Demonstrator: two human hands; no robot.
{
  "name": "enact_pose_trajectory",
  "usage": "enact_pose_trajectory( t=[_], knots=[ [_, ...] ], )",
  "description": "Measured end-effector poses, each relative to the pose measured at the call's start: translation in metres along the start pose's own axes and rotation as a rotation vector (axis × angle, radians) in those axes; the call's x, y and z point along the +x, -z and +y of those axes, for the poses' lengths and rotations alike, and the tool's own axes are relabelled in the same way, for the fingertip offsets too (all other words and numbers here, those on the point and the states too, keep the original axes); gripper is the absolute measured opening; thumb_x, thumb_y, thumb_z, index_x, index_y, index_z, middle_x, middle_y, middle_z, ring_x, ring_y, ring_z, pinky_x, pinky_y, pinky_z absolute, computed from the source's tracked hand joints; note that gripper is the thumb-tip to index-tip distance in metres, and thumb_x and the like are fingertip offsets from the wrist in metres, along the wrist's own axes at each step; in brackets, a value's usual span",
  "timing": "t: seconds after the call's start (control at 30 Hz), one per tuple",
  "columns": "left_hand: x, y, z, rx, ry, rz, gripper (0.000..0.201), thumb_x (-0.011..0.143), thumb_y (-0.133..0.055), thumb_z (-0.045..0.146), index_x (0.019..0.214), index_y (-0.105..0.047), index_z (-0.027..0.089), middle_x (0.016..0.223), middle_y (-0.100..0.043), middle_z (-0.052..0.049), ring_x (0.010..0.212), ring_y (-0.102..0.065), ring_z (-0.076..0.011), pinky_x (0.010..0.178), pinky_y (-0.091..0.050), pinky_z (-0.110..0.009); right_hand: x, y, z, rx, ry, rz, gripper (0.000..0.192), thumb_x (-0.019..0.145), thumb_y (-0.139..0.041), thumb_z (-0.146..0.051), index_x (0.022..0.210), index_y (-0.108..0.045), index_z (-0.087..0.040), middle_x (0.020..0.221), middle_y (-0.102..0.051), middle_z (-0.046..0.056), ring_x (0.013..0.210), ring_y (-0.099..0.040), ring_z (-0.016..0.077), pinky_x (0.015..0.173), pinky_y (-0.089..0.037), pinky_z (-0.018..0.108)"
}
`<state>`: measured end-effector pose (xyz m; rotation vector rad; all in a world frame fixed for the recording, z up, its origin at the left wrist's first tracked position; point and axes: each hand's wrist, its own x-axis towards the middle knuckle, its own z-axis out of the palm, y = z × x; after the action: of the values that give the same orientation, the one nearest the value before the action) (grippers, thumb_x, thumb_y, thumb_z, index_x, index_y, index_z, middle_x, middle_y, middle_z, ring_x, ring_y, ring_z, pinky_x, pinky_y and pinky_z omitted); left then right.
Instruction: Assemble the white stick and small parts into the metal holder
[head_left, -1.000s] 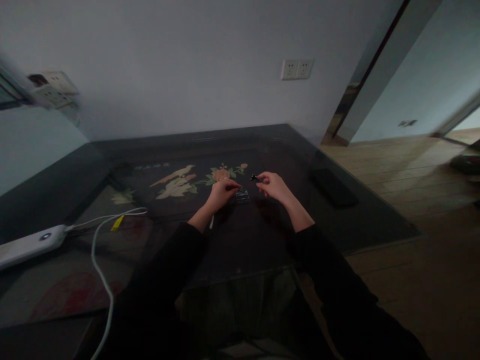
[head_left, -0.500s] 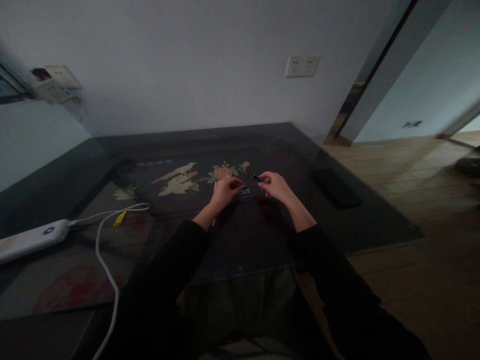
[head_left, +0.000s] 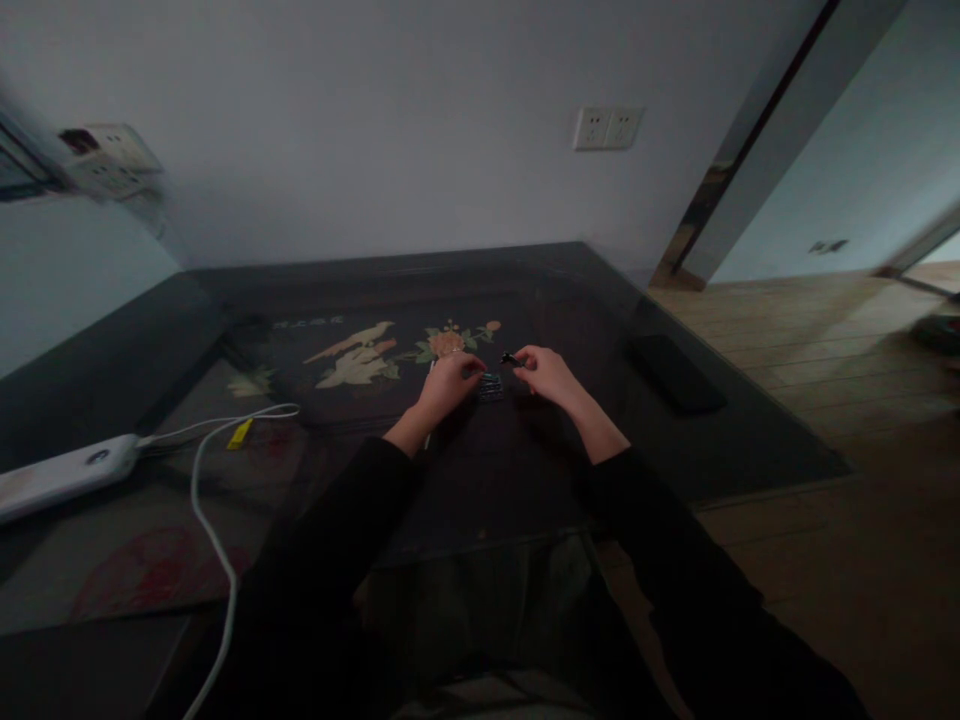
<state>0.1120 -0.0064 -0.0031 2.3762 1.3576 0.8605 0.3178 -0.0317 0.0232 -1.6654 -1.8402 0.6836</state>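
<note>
My left hand (head_left: 448, 383) rests over the table with its thumb and fingertips pinched together. They are at the upper left edge of a small dark piece with light marks in rows (head_left: 490, 388), which lies on the dark glossy tabletop. Whether the fingertips grip that piece or something tiny on it is too small to tell. In my right hand (head_left: 549, 374), between thumb and forefinger, is a short, thin black object with a shiny tip (head_left: 511, 359). Its tip points left, just above and beside the small piece. A thin pale strip (head_left: 430, 437) shows partly from under my left hand.
A dark flat slab (head_left: 673, 374) lies on the table at the right. At the left is a white power strip (head_left: 71, 477), with a white cable (head_left: 214, 530) bearing a yellow tag (head_left: 240, 434). The table (head_left: 540, 265) stands against a wall with sockets (head_left: 608, 129).
My right hand and the black object have shifted very slightly left. My left fingertips have barely moved, and the small piece shows a little more beside them.
</note>
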Motion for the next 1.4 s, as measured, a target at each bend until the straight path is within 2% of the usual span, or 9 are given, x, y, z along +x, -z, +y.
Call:
enact_pose_trajectory(
  t=[0.2,0.4,0.53,0.8,1.1,1.23,1.4],
  knots=[
    [-0.002,0.007,0.006,0.07,-0.009,-0.069,0.01,0.081,-0.064,0.018,0.088,-0.071,0.018,0.087,-0.071,-0.005,0.082,-0.063,-0.0173,0.077,-0.048,-0.029,0.0,-0.003,-0.003,0.01,0.038,-0.094,0.033,0.077,-0.069,-0.013,0.11,-0.069,-0.009,0.088,-0.069,0.008,0.058,-0.055,0.0112,0.056,-0.042,0.024],
    [-0.006,0.002,0.012,0.139,-0.038,-0.106,0.008,0.08,-0.068,0.021,0.086,-0.07,0.018,0.086,-0.066,-0.006,0.087,-0.061,-0.0201,0.081,-0.048,-0.032,-0.001,-0.014,-0.001,0.192,0.03,-0.203,0.048,0.067,-0.078,-0.013,0.113,-0.067,-0.009,0.078,-0.067,0.004,0.053,-0.051,0.0094,0.052,-0.041,0.022],
    [-0.006,-0.001,0.011,0.168,-0.027,-0.103,0.009,0.08,-0.068,0.022,0.088,-0.07,0.018,0.087,-0.066,-0.006,0.088,-0.061,-0.0213,0.082,-0.048,-0.033,-0.001,-0.02,0.0,0.202,0.027,-0.175,0.048,0.062,-0.081,-0.013,0.108,-0.07,-0.011,0.073,-0.067,0.002,0.055,-0.054,0.0108,0.054,-0.043,0.023],
    [-0.007,-0.006,0.01,0.187,0.01,-0.098,0.006,0.081,-0.068,0.022,0.086,-0.069,0.019,0.087,-0.066,-0.005,0.088,-0.062,-0.0204,0.081,-0.048,-0.032,0.0,-0.021,-0.001,0.144,0.046,-0.17,0.043,0.065,-0.079,-0.012,0.107,-0.071,-0.012,0.073,-0.067,0.002,0.057,-0.055,0.011,0.055,-0.043,0.022],
    [-0.006,-0.011,0.011,0.179,0.043,-0.108,0.009,0.082,-0.07,0.025,0.085,-0.069,0.017,0.087,-0.066,-0.007,0.088,-0.062,-0.0226,0.08,-0.049,-0.033,0.0,-0.021,-0.001,0.095,0.06,-0.175,0.045,0.066,-0.08,-0.014,0.11,-0.069,-0.011,0.08,-0.068,0.004,0.061,-0.056,0.0119,0.057,-0.042,0.023],
    [-0.005,-0.012,0.012,0.177,0.06,-0.102,0.007,0.082,-0.069,0.023,0.085,-0.069,0.017,0.088,-0.066,-0.007,0.09,-0.063,-0.0227,0.081,-0.049,-0.033,0.002,-0.022,0.001,0.084,0.085,-0.172,0.043,0.064,-0.081,-0.013,0.106,-0.07,-0.01,0.082,-0.069,0.004,0.067,-0.059,0.0133,0.06,-0.042,0.023],
    [-0.004,-0.011,0.013,0.18,0.077,-0.102,0.006,0.082,-0.068,0.022,0.084,-0.069,0.016,0.088,-0.066,-0.008,0.088,-0.063,-0.0224,0.08,-0.049,-0.033,0.004,-0.025,0.003,0.089,0.055,-0.169,0.044,0.065,-0.081,-0.015,0.107,-0.069,-0.011,0.077,-0.067,0.002,0.061,-0.056,0.0117,0.057,-0.041,0.023]
  ],
)
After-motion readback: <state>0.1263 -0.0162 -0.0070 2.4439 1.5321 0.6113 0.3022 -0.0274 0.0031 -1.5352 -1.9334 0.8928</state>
